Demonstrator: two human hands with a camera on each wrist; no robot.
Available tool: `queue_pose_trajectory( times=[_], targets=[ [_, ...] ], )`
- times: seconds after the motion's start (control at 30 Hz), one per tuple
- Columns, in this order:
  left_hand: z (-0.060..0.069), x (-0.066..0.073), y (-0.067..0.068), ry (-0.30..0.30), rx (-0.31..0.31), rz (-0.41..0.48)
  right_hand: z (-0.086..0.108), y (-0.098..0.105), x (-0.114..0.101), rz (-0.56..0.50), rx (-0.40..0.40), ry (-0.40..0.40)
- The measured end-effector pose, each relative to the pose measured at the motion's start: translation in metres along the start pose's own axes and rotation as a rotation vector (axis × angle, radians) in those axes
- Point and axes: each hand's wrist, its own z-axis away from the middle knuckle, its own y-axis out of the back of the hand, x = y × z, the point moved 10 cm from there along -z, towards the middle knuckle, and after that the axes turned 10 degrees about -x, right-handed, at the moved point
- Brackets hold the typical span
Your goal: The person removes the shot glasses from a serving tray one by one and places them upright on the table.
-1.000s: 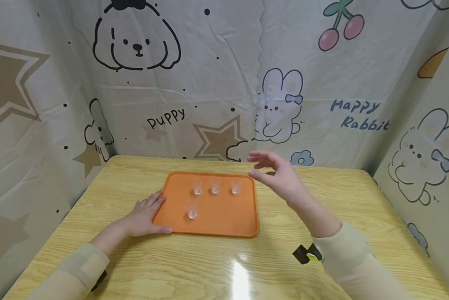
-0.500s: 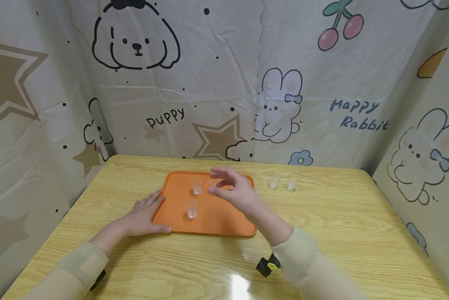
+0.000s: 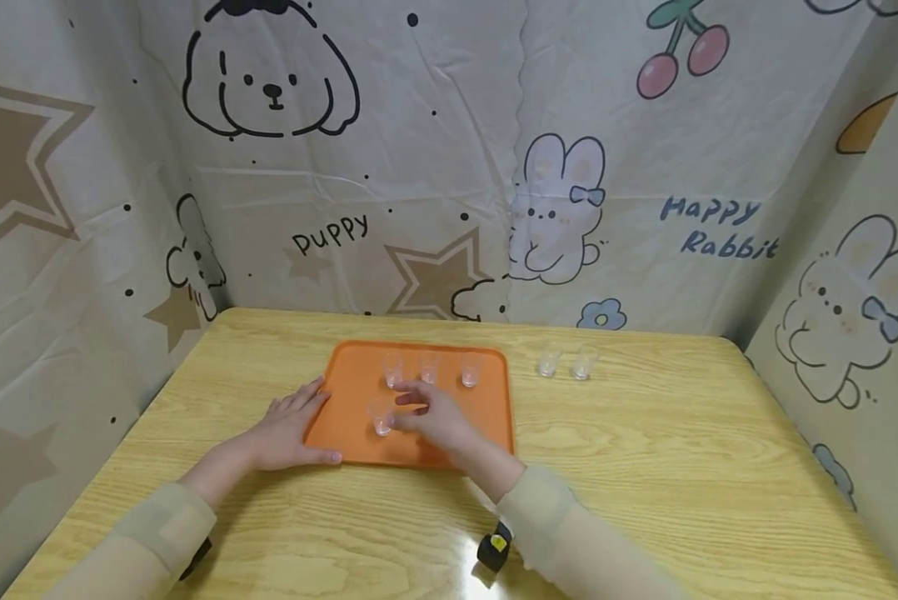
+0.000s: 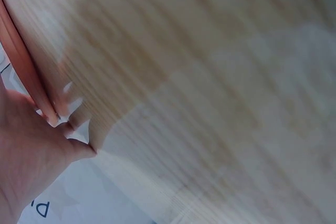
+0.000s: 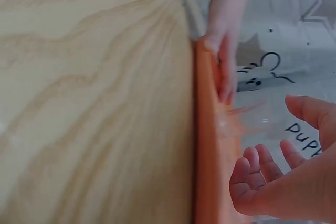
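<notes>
Closest to my head camera, I had two pale sleeves [image 3: 569, 537] and, under the right one, a black wrist device [image 3: 496, 546] with a yellow patch, all over a wood-grain table [image 3: 666, 433]. Past them, I saw the left hand [image 3: 287, 435] spread against the left side of the orange tray [image 3: 488, 421], its thumb straight along the near edge; it rested there without clenching.

The right hand [image 3: 437, 417] hung over the tray, released, thumb and fingers parted beside the front clear cup [image 3: 381, 422]. That cup stood upright on the tray's near left part; I could not tell whether the thumb touched it. Beyond stood a row of three clear cups [image 3: 469, 372], also upright on the tray. Off its right side, I counted a pair of clear cups [image 3: 549, 362] on bare table. Farthest back hung a printed cloth [image 3: 449, 167] with rabbits, stars and cherries.
</notes>
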Motion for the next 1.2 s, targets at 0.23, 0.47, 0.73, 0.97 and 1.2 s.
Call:
queue_pose_trajectory(
  times=[0.23, 0.47, 0.73, 0.97, 1.2],
  targets=[
    [-0.001, 0.0, 0.001, 0.0, -0.003, -0.004, -0.012, -0.006, 0.012, -0.008, 0.031, -0.035],
    [-0.001, 0.002, 0.001, -0.003, -0.005, 0.001, -0.017, -0.008, 0.014, 0.019, 0.033, -0.021],
    [-0.003, 0.001, -0.003, -0.007, -0.004, 0.002, -0.016, -0.009, 0.011, 0.04, 0.048, 0.014],
    [0.0, -0.001, -0.003, -0.001, 0.0, 0.014, -0.014, -0.01, 0.006, 0.055, 0.0, 0.02],
    [-0.001, -0.002, -0.002, -0.002, 0.001, 0.004, -0.002, 0.008, -0.006, 0.109, -0.065, 0.028]
  ],
)
